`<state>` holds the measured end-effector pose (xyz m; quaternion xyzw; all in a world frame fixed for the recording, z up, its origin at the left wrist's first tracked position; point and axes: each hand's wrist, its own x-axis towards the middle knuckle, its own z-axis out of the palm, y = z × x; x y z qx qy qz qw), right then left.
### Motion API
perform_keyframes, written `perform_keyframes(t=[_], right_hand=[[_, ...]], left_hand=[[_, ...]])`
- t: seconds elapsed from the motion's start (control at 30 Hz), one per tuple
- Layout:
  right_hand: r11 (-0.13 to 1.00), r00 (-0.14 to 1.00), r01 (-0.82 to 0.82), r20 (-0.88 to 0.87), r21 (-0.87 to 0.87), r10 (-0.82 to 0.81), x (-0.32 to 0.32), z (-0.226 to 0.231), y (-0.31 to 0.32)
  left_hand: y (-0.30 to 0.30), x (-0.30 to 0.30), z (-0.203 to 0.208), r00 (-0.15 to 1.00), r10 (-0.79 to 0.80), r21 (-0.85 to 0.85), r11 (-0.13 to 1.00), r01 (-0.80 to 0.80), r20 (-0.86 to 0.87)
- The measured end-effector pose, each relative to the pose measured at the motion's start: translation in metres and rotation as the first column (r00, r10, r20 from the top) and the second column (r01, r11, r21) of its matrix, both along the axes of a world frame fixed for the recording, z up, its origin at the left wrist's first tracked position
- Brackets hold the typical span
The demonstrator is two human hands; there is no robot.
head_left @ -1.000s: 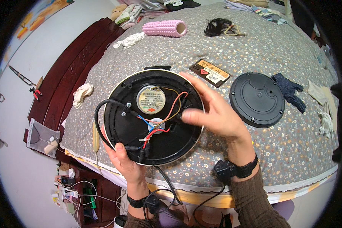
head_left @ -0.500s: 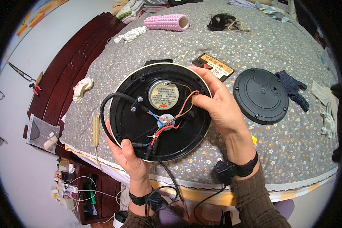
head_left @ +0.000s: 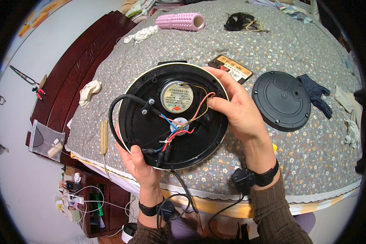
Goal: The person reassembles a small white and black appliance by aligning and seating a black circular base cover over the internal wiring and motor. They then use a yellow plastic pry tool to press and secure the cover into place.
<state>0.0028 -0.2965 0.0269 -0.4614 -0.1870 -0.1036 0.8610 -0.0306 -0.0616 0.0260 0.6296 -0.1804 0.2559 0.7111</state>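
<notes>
Above the flowered bedspread (head_left: pixel 321 162): round black base (head_left: pixel 205 140), wired side up. Left hand (head_left: pixel 142 167) clamped on its lower-left rim; right hand (head_left: pixel 240 116) likewise on right rim, thumb at the wires (head_left: pixel 201 109).

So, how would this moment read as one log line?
Left hand: holds round black housing, lower-left rim | Right hand: holds right rim, thumb by wires | Around: round black cover, dark cloth, pink roller

The round base (head_left: pixel 150 129) is black, the flowered bedcover (head_left: pixel 309 162) grey.
</notes>
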Motion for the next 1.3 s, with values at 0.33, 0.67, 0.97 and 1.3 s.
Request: perform_keyframes(t=[0.33,0.67,0.97,1.3], right_hand=[[0.983,0.989,-0.067,0.122,-0.174,0.089,0.000,-0.004,-0.013],[0.651,0.866,0.500,0.329,-0.572,-0.376,-0.002,-0.005,-0.003],[0.717,0.860,0.510,0.309,-0.475,-0.407,0.004,-0.010,0.007],[0.828,0.876,0.482,0.149,-0.287,-0.458,0.011,-0.012,0.012]], left_hand=[[0.001,0.001,-0.001,0.999,0.000,-0.022,1.000,0.001,0.044],[-0.008,0.004,-0.003,0.997,-0.018,-0.029,0.999,0.020,0.070],[-0.004,0.006,0.000,0.999,-0.037,-0.045,0.998,0.038,0.031],[0.011,0.006,-0.003,0.975,-0.218,0.045,0.974,0.220,-0.049]])
